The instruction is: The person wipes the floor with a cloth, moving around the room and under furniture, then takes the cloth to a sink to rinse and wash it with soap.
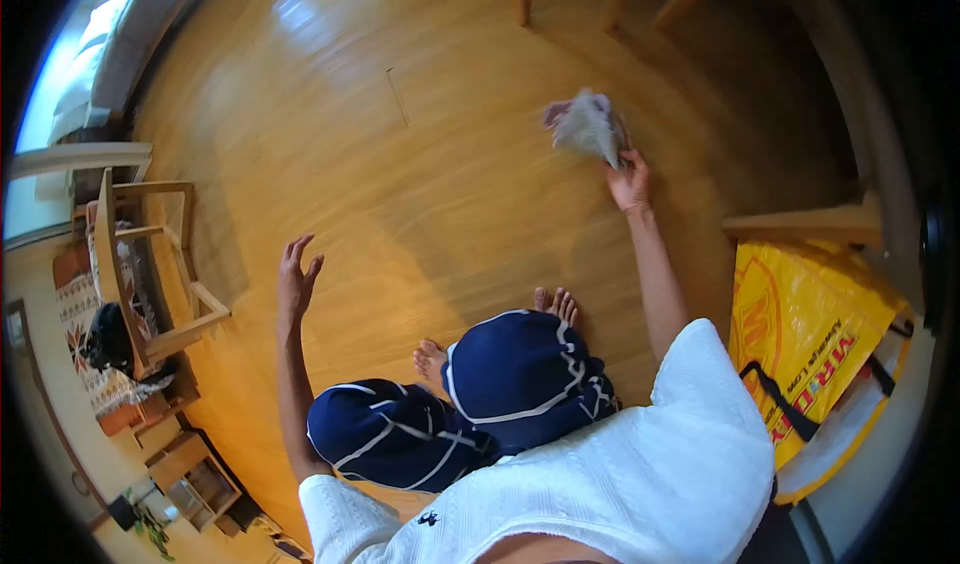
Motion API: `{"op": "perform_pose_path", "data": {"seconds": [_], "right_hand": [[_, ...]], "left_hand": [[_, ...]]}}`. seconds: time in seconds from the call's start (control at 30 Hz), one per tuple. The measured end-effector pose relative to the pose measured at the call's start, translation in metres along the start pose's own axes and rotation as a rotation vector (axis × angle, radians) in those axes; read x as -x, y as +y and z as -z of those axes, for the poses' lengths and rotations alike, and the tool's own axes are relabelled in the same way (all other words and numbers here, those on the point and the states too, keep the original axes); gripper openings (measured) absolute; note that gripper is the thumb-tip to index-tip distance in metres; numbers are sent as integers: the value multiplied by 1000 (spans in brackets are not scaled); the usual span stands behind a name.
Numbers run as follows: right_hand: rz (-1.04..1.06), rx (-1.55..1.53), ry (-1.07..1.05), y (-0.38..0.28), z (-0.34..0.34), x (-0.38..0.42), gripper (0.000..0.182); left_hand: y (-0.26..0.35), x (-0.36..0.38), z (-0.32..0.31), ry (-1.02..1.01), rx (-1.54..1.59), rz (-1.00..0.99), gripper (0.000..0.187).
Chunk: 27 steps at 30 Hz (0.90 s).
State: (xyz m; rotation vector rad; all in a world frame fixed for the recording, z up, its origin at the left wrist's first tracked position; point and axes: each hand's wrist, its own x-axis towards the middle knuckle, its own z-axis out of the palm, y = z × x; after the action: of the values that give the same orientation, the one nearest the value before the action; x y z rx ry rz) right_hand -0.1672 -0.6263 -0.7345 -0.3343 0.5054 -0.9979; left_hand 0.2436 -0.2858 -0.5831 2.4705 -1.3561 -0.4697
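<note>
Cloth (588, 127) in right hand (629, 180), "MR.D…" bag (806, 309)

Moderate light leaves glare on the wooden floor (430, 179) and darkens its upper right. Fisheye distortion bends the edges; the raised cloth (588, 127) blurs.

Glossy wooden floor (400, 164); wooden chair frame (160, 254) left; bright window (50, 164) upper left; pale wall (50, 314).

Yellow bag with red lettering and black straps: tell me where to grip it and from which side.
Grip the black strap nearer the body at its middle, coming from the wooden floor side; it crosses the yellow bag's edge there, probably within easy reach.
</note>
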Motion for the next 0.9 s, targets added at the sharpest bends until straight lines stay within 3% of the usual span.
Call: {"op": "perform_pose_path", "data": {"seconds": [0.03,0.13,0.23,0.33,0.37,0.4,0.47,0.57,0.63,0.7,0.73,0.77,0.8,0.83,0.87,0.9], "right_hand": [[115,242,62,-9,21,10,65],[140,932,308,-33,73,37,63],[637,1971,763,-46,60,50,57],[728,2037,315,-45,42,6,53],[641,2297,65,-28,79,-31,53],[540,2377,184,-12,72,-55,54],[333,2515,471,29,40,-88,58],[600,2453,502,107,-27,-173,62],[821,2272,244,222,-96,-219,62],[1049,2046,65,380,-165,-207,62],[1022,2284,-100,441,-228,-167,64],[849,2150,-381,519,-253,-137,67],[830,1883,-546,571,-287,-85,69],[813,1869,-673,613,-306,-31,70],[514,2058,-880,635,-328,29,77],[650,1994,-988,657,-322,79,76]], "left_hand": [[-29,11,-16,21,-19,38,39],[-116,51,-69,227,-64,128,47],[-171,104,-109,438,-44,463,54],[-173,128,-134,193,-158,907,56],[-182,137,-164,342,-284,887,55],[-187,141,-197,480,-425,868,55],[-157,134,-192,517,-413,934,54],[-135,131,-187,523,-389,972,51],[-116,121,-171,516,-313,1006,50],[-117,120,-170,503,-291,1013,51],[-119,120,-170,499,-279,1013,51],[-120,121,-169,499,-255,1008,51],[-121,120,-170,504,-231,1004,52],[-122,122,-169,505,-206,1002,52],[-124,126,-165,514,-168,1001,51],[-122,126,-162,521,-127,1000,51]]}}
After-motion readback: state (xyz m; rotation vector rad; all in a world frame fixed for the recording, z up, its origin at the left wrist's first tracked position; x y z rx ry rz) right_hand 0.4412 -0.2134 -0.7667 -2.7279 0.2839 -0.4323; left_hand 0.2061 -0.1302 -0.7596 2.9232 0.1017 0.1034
